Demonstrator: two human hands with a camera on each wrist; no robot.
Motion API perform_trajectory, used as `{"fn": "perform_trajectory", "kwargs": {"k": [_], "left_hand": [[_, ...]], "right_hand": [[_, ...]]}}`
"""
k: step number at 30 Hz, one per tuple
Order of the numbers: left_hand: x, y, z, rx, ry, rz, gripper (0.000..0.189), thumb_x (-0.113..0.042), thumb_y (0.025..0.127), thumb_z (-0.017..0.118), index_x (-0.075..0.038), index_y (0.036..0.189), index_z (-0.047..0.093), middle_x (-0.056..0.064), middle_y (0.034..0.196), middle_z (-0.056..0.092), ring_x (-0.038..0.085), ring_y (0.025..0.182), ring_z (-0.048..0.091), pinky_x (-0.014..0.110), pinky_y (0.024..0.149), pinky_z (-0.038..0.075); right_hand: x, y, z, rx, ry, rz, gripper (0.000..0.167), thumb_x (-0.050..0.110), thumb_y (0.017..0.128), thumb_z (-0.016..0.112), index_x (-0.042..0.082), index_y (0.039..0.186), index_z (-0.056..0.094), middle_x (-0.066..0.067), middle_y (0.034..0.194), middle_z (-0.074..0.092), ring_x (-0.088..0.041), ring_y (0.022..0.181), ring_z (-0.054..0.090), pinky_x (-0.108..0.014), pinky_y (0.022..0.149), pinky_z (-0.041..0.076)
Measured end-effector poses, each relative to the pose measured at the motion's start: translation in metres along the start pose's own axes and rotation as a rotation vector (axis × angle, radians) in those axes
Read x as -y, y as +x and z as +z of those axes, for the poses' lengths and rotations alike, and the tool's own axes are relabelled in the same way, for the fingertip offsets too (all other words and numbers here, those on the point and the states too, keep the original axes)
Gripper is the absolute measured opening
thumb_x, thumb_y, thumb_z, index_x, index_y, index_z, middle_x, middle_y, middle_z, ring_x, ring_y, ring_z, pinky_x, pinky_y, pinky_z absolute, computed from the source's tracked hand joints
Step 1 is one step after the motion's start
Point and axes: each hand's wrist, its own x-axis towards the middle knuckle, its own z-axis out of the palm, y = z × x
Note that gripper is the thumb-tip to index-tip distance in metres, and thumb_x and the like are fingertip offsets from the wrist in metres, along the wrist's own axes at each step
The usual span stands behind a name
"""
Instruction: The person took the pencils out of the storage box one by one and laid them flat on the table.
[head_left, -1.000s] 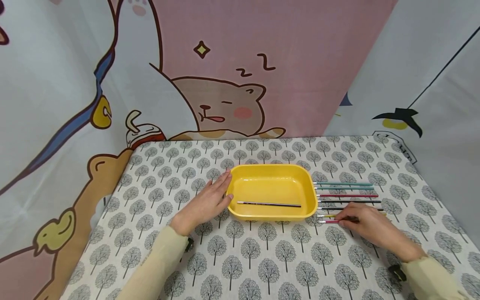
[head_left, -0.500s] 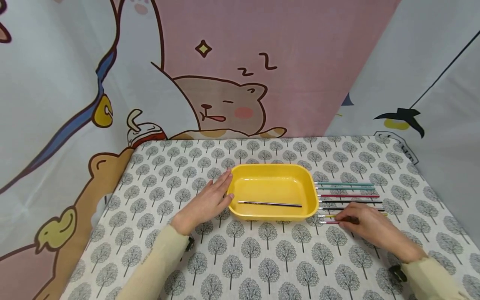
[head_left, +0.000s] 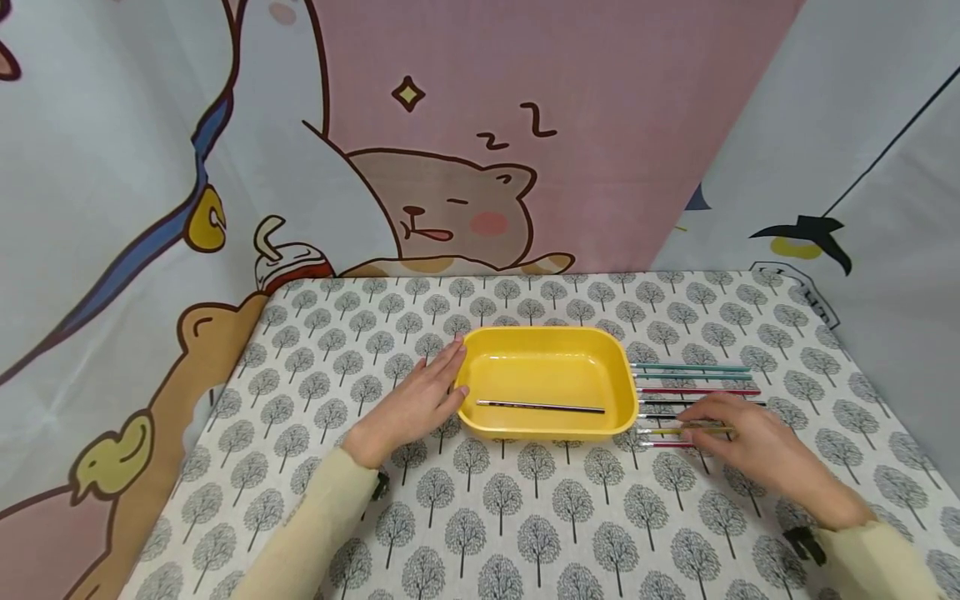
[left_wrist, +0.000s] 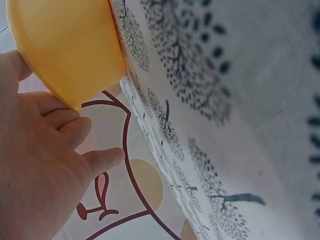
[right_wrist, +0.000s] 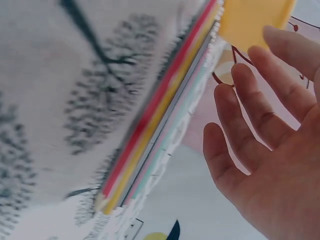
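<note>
In the head view my left hand (head_left: 408,414) rests on the left side of a yellow tray (head_left: 551,431), its fingers fairly straight along the rim. The left wrist view shows thumb and fingertips touching the tray's edge. Inside the tray lies a black pencil (head_left: 540,407). My right hand (head_left: 742,435) hovers over a row of pencils, nearest a yellow pencil (head_left: 660,431) and a red pencil (head_left: 663,444). From the right wrist view, its loosely bent fingers (right_wrist: 230,117) are apart from the pencils and hold nothing. Parts of the near pencils are hidden beneath this hand.
Farther back in the row lie teal pencils (head_left: 693,377), another red pencil (head_left: 697,391) and black pencils (head_left: 660,402), just right of the tray. A tree-patterned cloth (head_left: 540,517) covers the table. A cartoon-printed curtain (head_left: 600,142) hangs behind.
My right hand has shifted slightly to the right, and its fingers have loosened over the near pencils. More of the yellow pencil shows by the fingers. My left hand stays at the tray.
</note>
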Motion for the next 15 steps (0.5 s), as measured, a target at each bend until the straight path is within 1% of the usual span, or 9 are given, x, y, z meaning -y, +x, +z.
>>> {"fn": "perform_trajectory", "kwargs": {"k": [3, 6, 9, 12, 15], "left_hand": [[0.0, 0.0, 0.0, 0.001, -0.004, -0.001, 0.067, -0.038, 0.111, 0.042, -0.002, 0.163, 0.019, 0.005, 0.173, 0.005, 0.024, 0.158, 0.015, 0.061, 0.124, 0.021], [0.0, -0.001, 0.0, -0.002, -0.001, -0.003, 0.067, -0.037, 0.111, 0.043, -0.002, 0.163, 0.019, 0.004, 0.173, 0.005, 0.024, 0.157, 0.015, 0.061, 0.123, 0.022], [0.0, -0.001, 0.0, -0.006, -0.001, -0.005, 0.066, -0.037, 0.111, 0.043, -0.003, 0.163, 0.019, 0.004, 0.172, 0.005, 0.023, 0.157, 0.015, 0.061, 0.123, 0.022], [-0.001, -0.001, 0.0, -0.007, -0.004, -0.004, 0.066, -0.037, 0.112, 0.043, -0.004, 0.163, 0.019, 0.004, 0.172, 0.006, 0.022, 0.157, 0.014, 0.061, 0.123, 0.022], [0.0, -0.001, 0.0, -0.009, -0.004, 0.003, 0.066, -0.038, 0.112, 0.041, -0.003, 0.163, 0.02, 0.005, 0.172, 0.006, 0.023, 0.157, 0.015, 0.061, 0.123, 0.022]], "right_hand": [[0.005, 0.003, -0.005, -0.031, 0.024, -0.007, 0.025, 0.028, 0.096, 0.077, 0.015, 0.117, 0.075, -0.017, 0.129, 0.065, -0.043, 0.112, 0.063, -0.067, 0.085, 0.054], [0.011, 0.006, -0.009, -0.088, 0.041, -0.038, 0.029, 0.025, 0.096, 0.077, 0.013, 0.122, 0.073, -0.016, 0.129, 0.066, -0.045, 0.117, 0.06, -0.07, 0.087, 0.052], [0.019, 0.011, -0.011, -0.125, 0.064, -0.064, 0.034, 0.023, 0.096, 0.076, 0.012, 0.127, 0.069, -0.016, 0.133, 0.065, -0.046, 0.122, 0.058, -0.072, 0.09, 0.049], [0.028, 0.016, -0.012, -0.133, 0.098, -0.063, 0.04, 0.025, 0.097, 0.075, 0.011, 0.134, 0.066, -0.017, 0.141, 0.062, -0.048, 0.127, 0.054, -0.074, 0.093, 0.046], [0.038, 0.022, -0.011, -0.131, 0.127, -0.052, 0.046, 0.027, 0.098, 0.074, 0.014, 0.141, 0.063, -0.015, 0.148, 0.057, -0.048, 0.133, 0.051, -0.076, 0.097, 0.042]]}}
